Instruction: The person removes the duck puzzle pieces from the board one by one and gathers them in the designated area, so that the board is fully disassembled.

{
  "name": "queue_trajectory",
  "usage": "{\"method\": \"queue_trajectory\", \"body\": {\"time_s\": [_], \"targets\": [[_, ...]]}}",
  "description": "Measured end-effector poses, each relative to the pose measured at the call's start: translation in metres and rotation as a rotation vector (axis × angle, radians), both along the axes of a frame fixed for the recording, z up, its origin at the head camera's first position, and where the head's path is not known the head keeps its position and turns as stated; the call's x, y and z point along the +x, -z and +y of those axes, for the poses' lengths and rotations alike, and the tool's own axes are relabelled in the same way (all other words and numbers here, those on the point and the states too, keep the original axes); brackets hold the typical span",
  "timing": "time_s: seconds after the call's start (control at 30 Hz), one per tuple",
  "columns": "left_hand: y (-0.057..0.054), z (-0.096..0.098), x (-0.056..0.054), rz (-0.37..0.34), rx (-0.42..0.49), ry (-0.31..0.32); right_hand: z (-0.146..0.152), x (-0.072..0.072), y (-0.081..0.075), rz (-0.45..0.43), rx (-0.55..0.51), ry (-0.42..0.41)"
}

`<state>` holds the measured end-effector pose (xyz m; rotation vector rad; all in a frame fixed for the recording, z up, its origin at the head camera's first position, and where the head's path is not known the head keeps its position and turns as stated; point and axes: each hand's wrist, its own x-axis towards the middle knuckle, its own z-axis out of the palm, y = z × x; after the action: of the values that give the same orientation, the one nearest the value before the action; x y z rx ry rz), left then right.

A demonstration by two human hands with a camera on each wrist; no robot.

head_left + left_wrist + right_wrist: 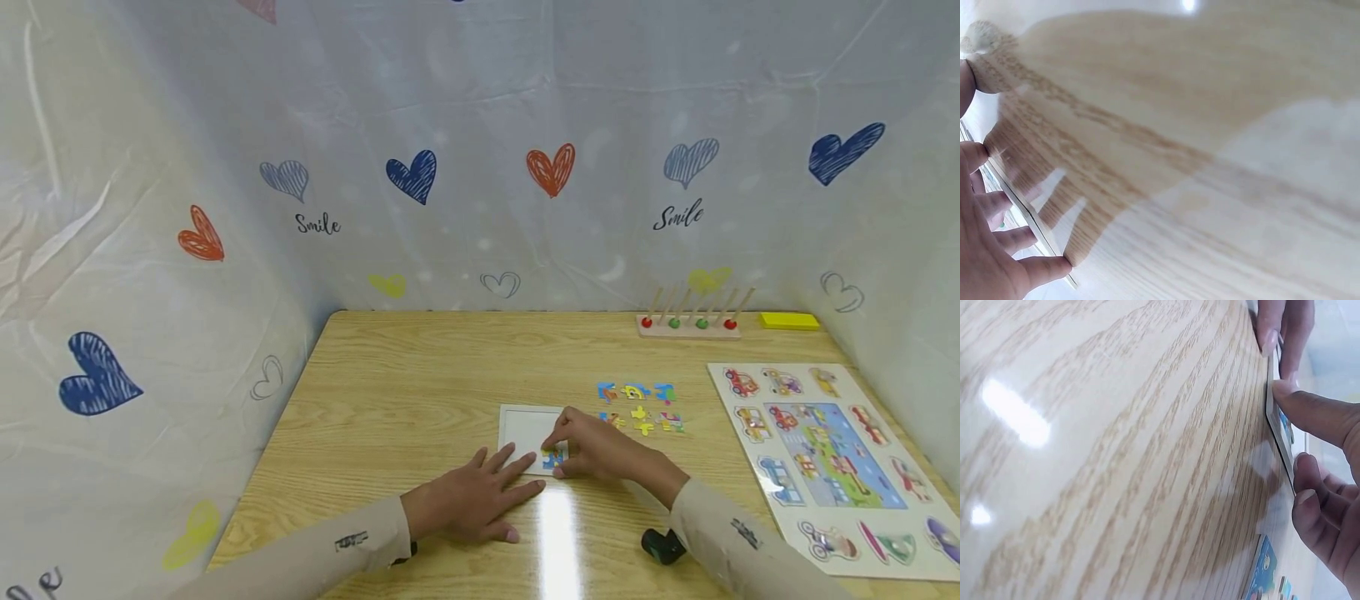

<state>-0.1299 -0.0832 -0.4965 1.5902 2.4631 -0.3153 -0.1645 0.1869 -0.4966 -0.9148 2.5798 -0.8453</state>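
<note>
A shallow white puzzle tray (525, 423) lies near the front middle of the table. In its lower right corner is a blue and yellow jigsaw piece (553, 458). My right hand (600, 448) reaches over that corner, thumb and forefinger pinching around the piece; in the right wrist view the thumb (1310, 412) lies across the tray's edge and the other fingers curl beside it. My left hand (480, 496) has its fingers spread, with fingertips resting on the tray's lower left part. The left wrist view shows these fingers (1044, 270) along the tray's rim.
Several loose jigsaw pieces (637, 392) lie in two rows right of the tray. A large vehicle puzzle board (723, 392) covers the table's right side. A peg stand with red and green beads (688, 329) and a yellow block (789, 321) are at the back right.
</note>
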Motion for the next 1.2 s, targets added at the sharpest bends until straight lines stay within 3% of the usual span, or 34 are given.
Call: {"method": "queue_trajectory", "body": {"time_s": [0.43, 0.7, 1.2], "targets": [[-0.0029, -0.001, 0.002, -0.006, 0.01, -0.004, -0.0025, -0.0005, -0.0022, -0.062, -0.011, 0.0], [-0.0045, -0.0013, 0.003, -0.002, 0.016, -0.003, -0.003, -0.0044, -0.0035, -0.049, -0.004, -0.035], [-0.0033, -0.0005, 0.0025, -0.014, 0.003, -0.013, -0.0062, -0.0088, -0.0032, -0.115, -0.114, -0.089]]}}
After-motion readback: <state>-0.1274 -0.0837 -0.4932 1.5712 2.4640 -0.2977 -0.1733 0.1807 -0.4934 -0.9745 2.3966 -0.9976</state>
